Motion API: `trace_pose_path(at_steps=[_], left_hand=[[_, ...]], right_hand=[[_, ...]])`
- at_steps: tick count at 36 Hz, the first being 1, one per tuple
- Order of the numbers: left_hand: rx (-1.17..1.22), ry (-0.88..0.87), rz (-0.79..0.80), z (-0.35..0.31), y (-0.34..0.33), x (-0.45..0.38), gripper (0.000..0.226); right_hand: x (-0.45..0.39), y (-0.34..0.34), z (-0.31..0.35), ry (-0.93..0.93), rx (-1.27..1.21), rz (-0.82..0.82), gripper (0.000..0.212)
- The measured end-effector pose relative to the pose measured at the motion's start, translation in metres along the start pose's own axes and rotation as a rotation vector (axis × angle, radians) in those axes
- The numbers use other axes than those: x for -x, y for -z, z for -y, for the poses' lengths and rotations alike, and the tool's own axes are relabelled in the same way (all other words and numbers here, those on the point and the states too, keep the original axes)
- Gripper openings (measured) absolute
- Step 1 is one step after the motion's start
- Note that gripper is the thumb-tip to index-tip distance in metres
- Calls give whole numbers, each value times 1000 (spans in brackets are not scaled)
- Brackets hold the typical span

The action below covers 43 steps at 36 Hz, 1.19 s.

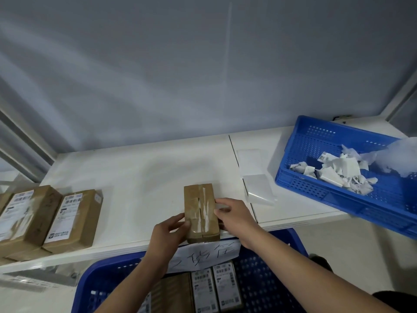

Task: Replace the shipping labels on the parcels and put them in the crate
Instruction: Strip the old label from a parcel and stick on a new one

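Two blue crates are in view: one (246, 276) sits below the near edge of the white table (135, 177), with a handwritten paper sign (203, 256) hanging on its far wall, and a second blue crate (338, 193) stands tilted on the table's right end. The lower crate holds at least three labelled parcels (223, 288) lying side by side, though the forearms hide part of it, so the full count cannot be told. The tilted crate holds a heap of torn white label scraps (338, 170), too many and too crumpled to count. At the table's left end lie two brown parcels with white labels on top (74, 218), with the corner of a possible third at the picture's edge. One strip of blank white label backing (255, 177) lies on the table between the middle parcel and the tilted crate. One taped brown parcel (201, 213), with no label on its top face, stands on the table at the near edge, directly above the lower crate. The left hand (168, 233) grips its left side with curled fingers and thumb. The right hand (234, 215) holds its right side, fingers bent over the upper right edge, where something pale sits under the fingertips; what it is cannot be told.
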<state>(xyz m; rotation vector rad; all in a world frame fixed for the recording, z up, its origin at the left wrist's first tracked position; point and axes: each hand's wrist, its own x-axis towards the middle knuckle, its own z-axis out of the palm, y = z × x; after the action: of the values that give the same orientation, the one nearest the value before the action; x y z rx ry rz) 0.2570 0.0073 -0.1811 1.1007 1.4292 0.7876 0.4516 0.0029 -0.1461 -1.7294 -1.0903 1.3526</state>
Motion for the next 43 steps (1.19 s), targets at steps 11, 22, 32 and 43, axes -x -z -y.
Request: trace_pose_path(at_steps=[11,22,32,43], left_hand=[[-36,36,-2,-3,1,3,43],[-330,-58,-71,-18,-6,13,46],[-469,-294,-224,-57,-13,22,33],[-471,-291,-18,-88,-122,-28,28]], right_hand=[[-3,-2,-7,35,-34,-30,31],[-2,-2,-2,11,134,-22,29],[-10,64,36,184,325,-369,26],[-31,118,6,-116,615,-194,49]])
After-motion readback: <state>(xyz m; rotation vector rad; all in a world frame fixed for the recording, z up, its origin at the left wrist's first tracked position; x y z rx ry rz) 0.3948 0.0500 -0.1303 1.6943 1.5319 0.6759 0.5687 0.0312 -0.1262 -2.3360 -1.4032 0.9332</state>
